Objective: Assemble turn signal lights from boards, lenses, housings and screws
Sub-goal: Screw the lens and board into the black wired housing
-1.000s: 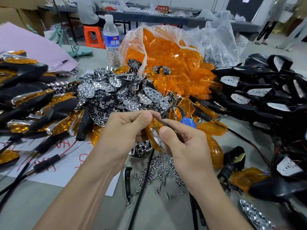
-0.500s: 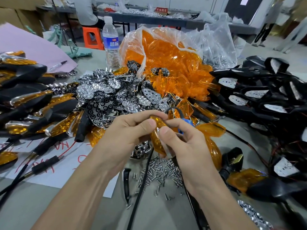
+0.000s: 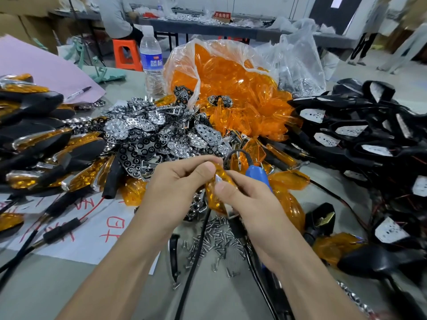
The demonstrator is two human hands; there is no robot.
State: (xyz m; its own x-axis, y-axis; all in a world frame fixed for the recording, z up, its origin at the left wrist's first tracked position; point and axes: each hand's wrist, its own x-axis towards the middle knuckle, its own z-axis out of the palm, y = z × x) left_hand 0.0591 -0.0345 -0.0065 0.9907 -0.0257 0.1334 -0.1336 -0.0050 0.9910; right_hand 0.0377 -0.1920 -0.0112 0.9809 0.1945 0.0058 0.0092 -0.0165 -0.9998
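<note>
My left hand (image 3: 178,188) and my right hand (image 3: 249,204) meet at the middle of the table, both pinching one orange lens (image 3: 216,195) with a chrome reflector board set in it. A blue-handled electric screwdriver (image 3: 256,175) is tucked in my right palm, its black cable running toward me. Loose screws (image 3: 215,239) lie just below my hands. Chrome and black reflector boards (image 3: 147,135) are heaped behind my left hand. A plastic bag of orange lenses (image 3: 233,93) stands behind them. Black housings with wires (image 3: 360,135) are piled on the right.
Finished amber-and-black turn signals (image 3: 41,153) are stacked on the left, over white paper with red writing (image 3: 87,229). A water bottle (image 3: 151,63) stands at the back beside a pink sheet with a pen (image 3: 78,92). A person sits at a far table.
Both hands lifted the lens slightly and turned it, with the thumbs now pressing on its top. The camera view tilted up a little.
</note>
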